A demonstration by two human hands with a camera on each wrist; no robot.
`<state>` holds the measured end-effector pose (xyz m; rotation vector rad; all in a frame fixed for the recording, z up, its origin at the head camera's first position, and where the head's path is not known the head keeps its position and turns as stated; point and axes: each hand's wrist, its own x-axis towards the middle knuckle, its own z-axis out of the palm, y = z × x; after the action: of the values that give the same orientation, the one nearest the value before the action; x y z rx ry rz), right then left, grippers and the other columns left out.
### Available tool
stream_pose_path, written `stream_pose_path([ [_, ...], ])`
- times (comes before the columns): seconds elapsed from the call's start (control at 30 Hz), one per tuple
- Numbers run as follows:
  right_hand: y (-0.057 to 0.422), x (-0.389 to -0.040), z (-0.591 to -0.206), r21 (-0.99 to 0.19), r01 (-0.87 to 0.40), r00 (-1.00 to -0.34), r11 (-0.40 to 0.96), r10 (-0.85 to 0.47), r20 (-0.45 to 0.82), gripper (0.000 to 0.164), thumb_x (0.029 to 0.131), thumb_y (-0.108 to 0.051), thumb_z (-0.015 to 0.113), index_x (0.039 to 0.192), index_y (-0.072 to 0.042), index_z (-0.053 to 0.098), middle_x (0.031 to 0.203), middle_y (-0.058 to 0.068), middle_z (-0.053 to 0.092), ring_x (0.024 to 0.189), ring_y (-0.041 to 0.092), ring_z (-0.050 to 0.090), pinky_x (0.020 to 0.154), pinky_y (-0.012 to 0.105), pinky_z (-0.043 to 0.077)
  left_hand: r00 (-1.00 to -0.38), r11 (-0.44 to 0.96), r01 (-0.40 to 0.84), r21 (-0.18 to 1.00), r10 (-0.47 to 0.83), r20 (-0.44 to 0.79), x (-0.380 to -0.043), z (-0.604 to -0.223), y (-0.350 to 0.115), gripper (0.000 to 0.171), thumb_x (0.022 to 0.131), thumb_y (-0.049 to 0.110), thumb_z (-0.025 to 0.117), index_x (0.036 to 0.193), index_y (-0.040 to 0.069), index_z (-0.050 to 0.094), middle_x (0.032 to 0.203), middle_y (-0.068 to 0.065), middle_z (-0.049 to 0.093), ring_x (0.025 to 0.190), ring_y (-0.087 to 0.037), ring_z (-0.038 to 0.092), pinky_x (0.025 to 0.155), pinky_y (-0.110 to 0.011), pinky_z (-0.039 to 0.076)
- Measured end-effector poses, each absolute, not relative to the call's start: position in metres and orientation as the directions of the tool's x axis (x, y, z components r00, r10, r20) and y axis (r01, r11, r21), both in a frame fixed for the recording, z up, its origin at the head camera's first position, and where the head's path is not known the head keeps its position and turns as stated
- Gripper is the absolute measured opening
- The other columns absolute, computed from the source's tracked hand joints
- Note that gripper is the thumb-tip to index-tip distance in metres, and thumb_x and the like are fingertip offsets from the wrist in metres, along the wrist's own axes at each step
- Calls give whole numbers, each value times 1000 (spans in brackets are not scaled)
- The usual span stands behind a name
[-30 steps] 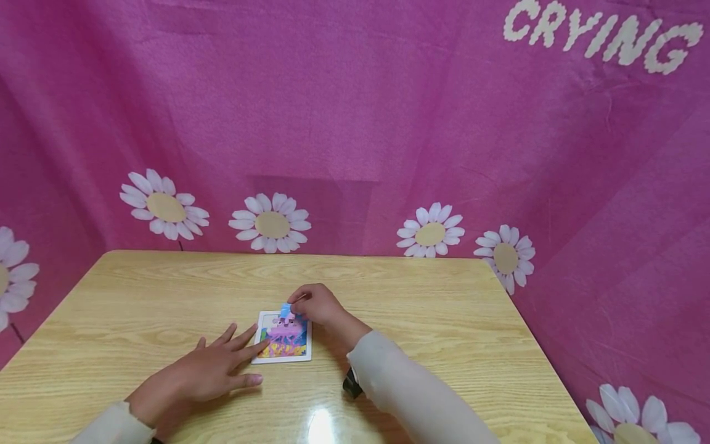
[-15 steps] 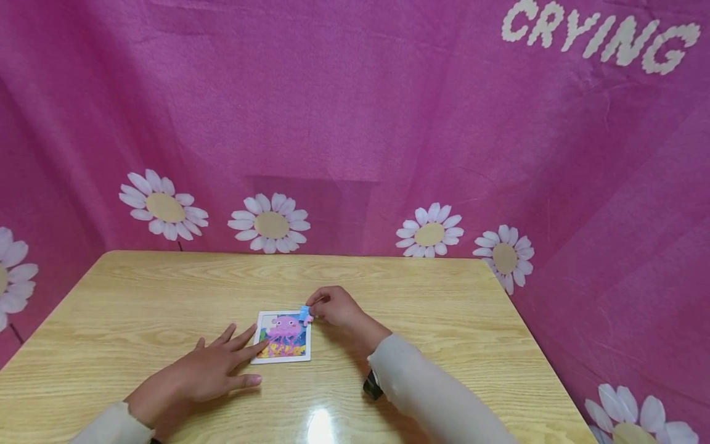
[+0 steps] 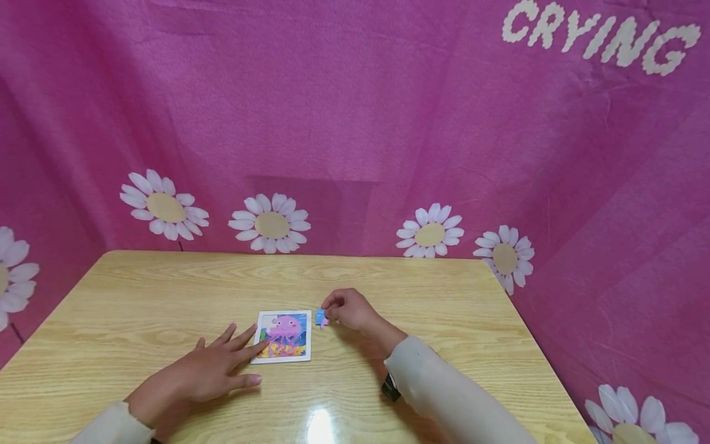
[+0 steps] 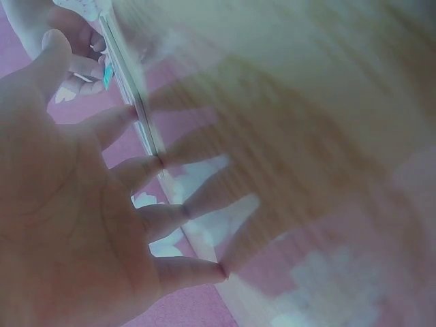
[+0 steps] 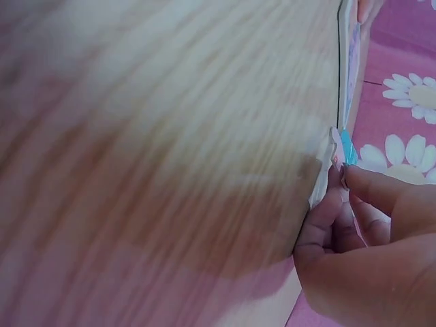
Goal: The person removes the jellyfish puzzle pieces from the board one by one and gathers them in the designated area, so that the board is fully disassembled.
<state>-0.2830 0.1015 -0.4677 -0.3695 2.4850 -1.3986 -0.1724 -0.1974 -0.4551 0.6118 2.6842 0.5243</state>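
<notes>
A square jigsaw puzzle (image 3: 296,336) in a white frame lies on the table, its picture a pink jellyfish over yellow and blue. A pale patch shows at the picture's upper left. My left hand (image 3: 208,370) rests flat with fingers spread, its fingertips over the frame's left edge. Just right of the frame, my right hand (image 3: 352,310) pinches a blue-and-pink puzzle piece (image 3: 320,317) between thumb and fingers. In the right wrist view that puzzle piece (image 5: 348,146) stands at the fingertips, close over the tabletop, partly covered by the hand (image 5: 381,225).
The wood-grain table (image 3: 432,320) reaches back to a pink curtain (image 3: 344,123) printed with white daisies. Under the right sleeve sits a small black object (image 3: 391,388). A bright light reflection lies on the table's front part.
The right hand has carried the puzzle piece rightward from above the top of the puzzle to beside its frame, uncovering the jellyfish's face. The left hand has stayed still.
</notes>
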Motion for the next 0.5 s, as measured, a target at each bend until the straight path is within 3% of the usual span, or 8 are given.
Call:
stream_pose_path([
  [0.2,101,-280,-470,-816,-138,-940,562,-333,-70,9,96,2,67,98,-3,74,87,4,70,74,12,54,64,24,45,-851,836,349,423,472,-230,-172,-454,-197,75,95,67,58,158,29,45,170,-8,26,154,-53,14,101,-89,11],
  [0.5,102,-278,-473,-754,-222,-946,619,-323,13,8,96,0,70,97,-4,76,91,4,73,82,10,59,80,29,51,-853,837,349,423,470,-227,-172,-453,-197,75,95,66,59,157,27,46,170,-9,27,153,-53,15,101,-89,12],
])
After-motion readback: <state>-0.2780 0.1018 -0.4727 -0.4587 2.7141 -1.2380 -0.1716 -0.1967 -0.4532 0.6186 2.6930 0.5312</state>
